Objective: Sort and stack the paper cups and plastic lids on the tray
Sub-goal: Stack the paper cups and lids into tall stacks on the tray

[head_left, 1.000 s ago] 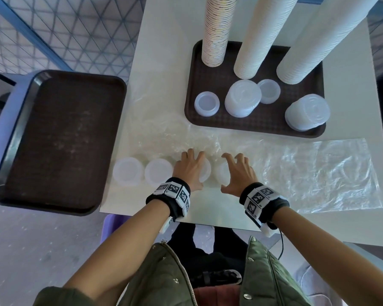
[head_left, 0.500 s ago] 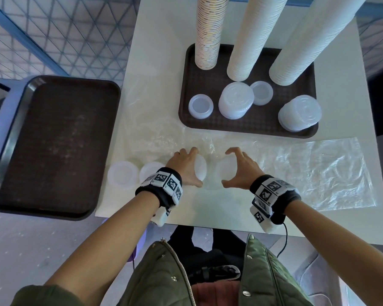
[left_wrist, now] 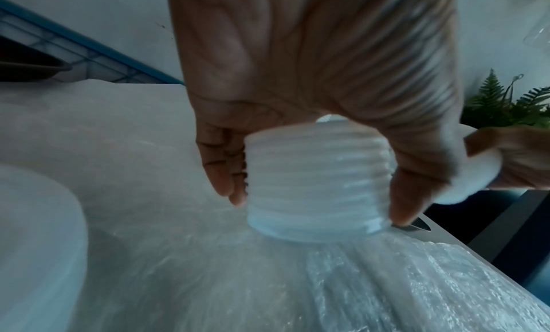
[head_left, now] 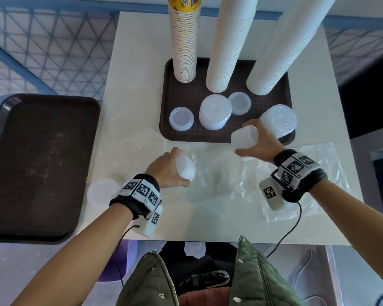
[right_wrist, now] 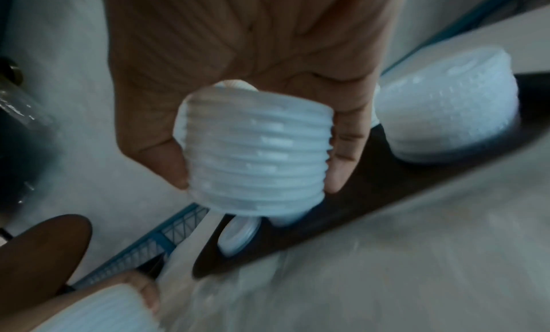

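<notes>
My left hand grips a short stack of translucent plastic lids above the table's near middle; the left wrist view shows the ribbed lid stack between thumb and fingers. My right hand grips a second lid stack, lifted over the front edge of the brown tray; in the right wrist view this lid stack sits in my curled fingers. On the tray stand three tall cup stacks, two larger lid stacks and two small lid piles.
A crinkled clear plastic bag lies on the white table. Another lid stack stands at the table's left front. An empty brown tray rests on a stool to the left. Blue mesh fencing runs behind.
Both hands have closed on lid stacks and lifted them off the table. The right hand has carried its stack right and forward to the tray's front edge; the left has risen slightly.
</notes>
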The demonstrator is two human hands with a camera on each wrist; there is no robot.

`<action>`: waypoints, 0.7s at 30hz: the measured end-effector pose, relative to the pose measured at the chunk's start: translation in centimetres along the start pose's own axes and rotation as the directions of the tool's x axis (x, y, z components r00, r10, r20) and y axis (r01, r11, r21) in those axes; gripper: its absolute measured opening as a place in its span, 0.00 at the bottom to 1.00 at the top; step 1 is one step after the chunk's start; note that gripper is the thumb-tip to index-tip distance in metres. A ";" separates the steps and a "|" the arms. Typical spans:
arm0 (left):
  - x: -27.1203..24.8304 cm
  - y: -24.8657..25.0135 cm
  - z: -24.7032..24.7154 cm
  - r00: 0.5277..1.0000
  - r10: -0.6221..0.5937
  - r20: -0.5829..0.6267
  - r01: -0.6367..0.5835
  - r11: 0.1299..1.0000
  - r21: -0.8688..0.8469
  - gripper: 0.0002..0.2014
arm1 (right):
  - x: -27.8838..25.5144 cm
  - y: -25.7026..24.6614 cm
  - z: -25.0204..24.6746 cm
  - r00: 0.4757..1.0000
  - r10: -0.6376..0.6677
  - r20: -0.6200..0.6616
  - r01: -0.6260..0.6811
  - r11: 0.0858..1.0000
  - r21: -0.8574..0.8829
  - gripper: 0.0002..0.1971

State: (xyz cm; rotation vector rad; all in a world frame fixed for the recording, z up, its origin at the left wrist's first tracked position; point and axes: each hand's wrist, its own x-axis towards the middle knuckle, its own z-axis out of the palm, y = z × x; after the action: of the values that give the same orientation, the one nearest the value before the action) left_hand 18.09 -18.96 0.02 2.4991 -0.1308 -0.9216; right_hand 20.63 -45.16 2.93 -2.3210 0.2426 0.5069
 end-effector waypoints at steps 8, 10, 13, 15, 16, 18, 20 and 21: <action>0.5 1.4 0.4 0.994 0.038 -0.106 -0.056 0.985 -0.166 0.38 | 7.3 -2.8 -5.2 0.992 -0.069 -0.108 0.034 0.955 -0.294 0.41; 0.5 1.6 0.2 0.991 0.034 -0.128 -0.060 0.978 -0.201 0.38 | 9.2 -3.2 -5.6 0.992 -0.087 -0.087 0.048 0.923 -0.382 0.41; 0.5 1.8 -0.2 0.988 0.019 -0.153 -0.059 0.964 -0.261 0.37 | 11.9 -3.6 -5.2 0.996 -0.076 -0.045 0.045 0.876 -0.481 0.42; 0.6 1.9 -0.3 0.986 0.014 -0.169 -0.063 0.956 -0.287 0.37 | 13.5 -3.6 -4.6 0.998 -0.060 -0.021 0.041 0.861 -0.507 0.42; 0.6 1.9 -0.3 0.984 0.017 -0.175 -0.069 0.953 -0.294 0.37 | 14.2 -3.4 -4.2 0.999 -0.047 -0.015 0.033 0.853 -0.520 0.42; 0.7 1.8 -0.3 0.983 0.028 -0.181 -0.083 0.949 -0.303 0.37 | 15.3 -2.9 -3.5 1.000 -0.020 -0.020 0.006 0.836 -0.548 0.42; 0.7 1.7 -0.3 0.982 0.033 -0.187 -0.092 0.944 -0.318 0.37 | 16.2 -2.4 -2.9 1.000 0.002 -0.027 -0.017 0.825 -0.564 0.42; 0.7 1.8 -0.3 0.981 0.034 -0.190 -0.095 0.941 -0.326 0.37 | 16.6 -2.2 -2.8 1.000 0.012 -0.026 -0.025 0.822 -0.568 0.42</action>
State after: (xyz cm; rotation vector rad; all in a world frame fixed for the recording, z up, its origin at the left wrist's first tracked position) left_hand 18.99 -20.55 0.64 2.2329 0.0037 -0.6240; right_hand 37.18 -46.01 -0.93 -2.9129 0.1316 0.6299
